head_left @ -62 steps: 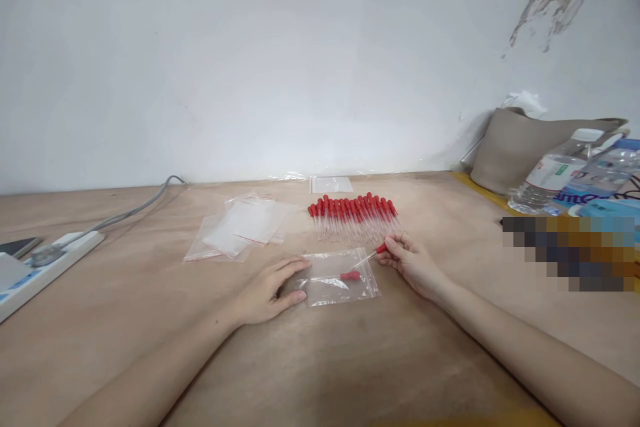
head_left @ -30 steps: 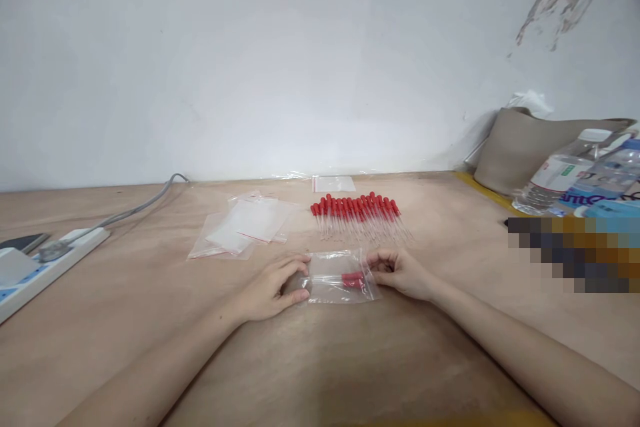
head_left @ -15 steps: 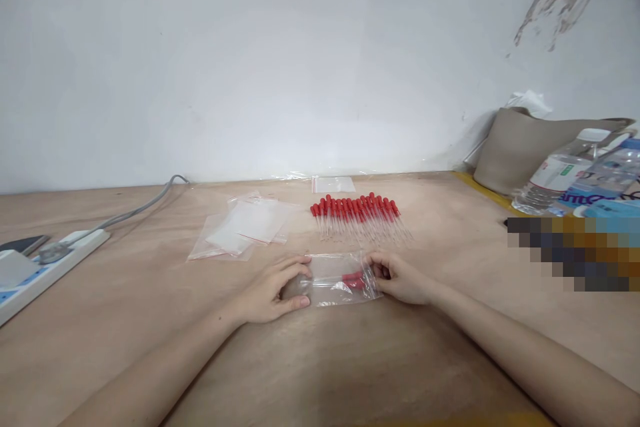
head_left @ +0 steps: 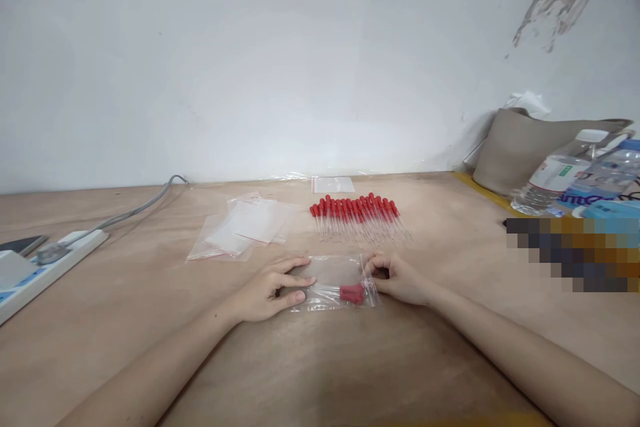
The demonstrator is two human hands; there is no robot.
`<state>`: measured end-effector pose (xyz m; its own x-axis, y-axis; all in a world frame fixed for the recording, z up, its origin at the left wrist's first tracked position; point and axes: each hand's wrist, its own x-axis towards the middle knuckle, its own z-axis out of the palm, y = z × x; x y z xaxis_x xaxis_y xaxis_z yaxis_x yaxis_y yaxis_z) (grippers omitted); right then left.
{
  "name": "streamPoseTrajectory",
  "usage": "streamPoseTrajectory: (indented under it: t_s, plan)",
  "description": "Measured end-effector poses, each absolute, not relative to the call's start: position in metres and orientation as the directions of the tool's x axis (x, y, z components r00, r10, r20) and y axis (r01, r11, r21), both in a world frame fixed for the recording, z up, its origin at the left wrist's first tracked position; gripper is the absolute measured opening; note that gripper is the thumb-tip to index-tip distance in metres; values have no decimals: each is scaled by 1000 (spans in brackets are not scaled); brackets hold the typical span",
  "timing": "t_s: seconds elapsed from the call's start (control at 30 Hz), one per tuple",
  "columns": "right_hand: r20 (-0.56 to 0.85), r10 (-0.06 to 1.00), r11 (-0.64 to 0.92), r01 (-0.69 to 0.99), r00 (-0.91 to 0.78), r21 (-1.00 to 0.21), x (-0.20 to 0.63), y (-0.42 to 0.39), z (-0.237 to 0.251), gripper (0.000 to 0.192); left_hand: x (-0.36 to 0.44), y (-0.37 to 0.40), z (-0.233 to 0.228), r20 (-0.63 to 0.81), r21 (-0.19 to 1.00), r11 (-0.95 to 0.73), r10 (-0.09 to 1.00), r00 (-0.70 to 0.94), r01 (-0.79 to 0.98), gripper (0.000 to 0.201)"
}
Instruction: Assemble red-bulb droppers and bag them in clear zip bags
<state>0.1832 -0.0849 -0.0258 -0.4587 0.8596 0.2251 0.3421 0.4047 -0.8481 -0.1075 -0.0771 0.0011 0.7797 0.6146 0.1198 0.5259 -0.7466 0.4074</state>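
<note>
A clear zip bag (head_left: 333, 268) lies flat on the wooden table, its zip end to the right. Inside it are glass droppers (head_left: 352, 293) with red rubber bulbs, pointing left; their exact number is hard to make out. My left hand (head_left: 273, 288) rests on the bag's left end, fingers spread and holding nothing. At the other end, my right hand (head_left: 397, 279) pinches the bag's edge near the zip between thumb and fingers. Just beyond the bag, a row of loose droppers (head_left: 356, 212) lies with red bulbs toward the wall.
Left of the dropper row is a loose pile of zip bags (head_left: 250, 227). Another small bag (head_left: 334, 185) lies by the wall. A power strip (head_left: 60, 267) with a grey cable (head_left: 135, 212) is at left. At right stand a water bottle (head_left: 555, 177) and a beige bin (head_left: 515, 147).
The droppers in the bag have shifted slightly toward me, their bulbs now close together. My left fingers have moved from around the bag's end to lying on it. My right hand still pinches the edge.
</note>
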Motion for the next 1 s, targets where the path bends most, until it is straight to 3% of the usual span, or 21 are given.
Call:
streamPoseTrajectory:
  t_s: [0.17, 0.33, 0.5, 0.63, 0.87, 1.0]
  plan:
    - [277, 886, 432, 448, -371, -783, 180, -87, -31, 7, -107, -77, -1, 153, 400, -748, 624, 766, 529, 37]
    - [99, 933, 270, 492, -346, -827, 194, -63, -12, 13, -106, -79, 0, 161, 402, -748, 626, 763, 528, 38]
    - [353, 934, 202, 743, 49, -638, 213, 5, 13, 15, -106, -81, 1, 150, 385, -742, 637, 756, 549, 38]
    - [393, 902, 64, 843, 181, -534, 212, 47, 13, 26, -105, -82, 1, 154, 378, -744, 637, 755, 551, 41]
    - [352, 891, -20, 800, 286, -600, 203, 64, 5, 18, -105, -81, -1, 152, 373, -744, 638, 755, 555, 43]
    - [377, 865, 5, 746, 331, -665, 211, 59, 20, 23, -106, -80, 0, 137, 350, -748, 636, 759, 564, 43]
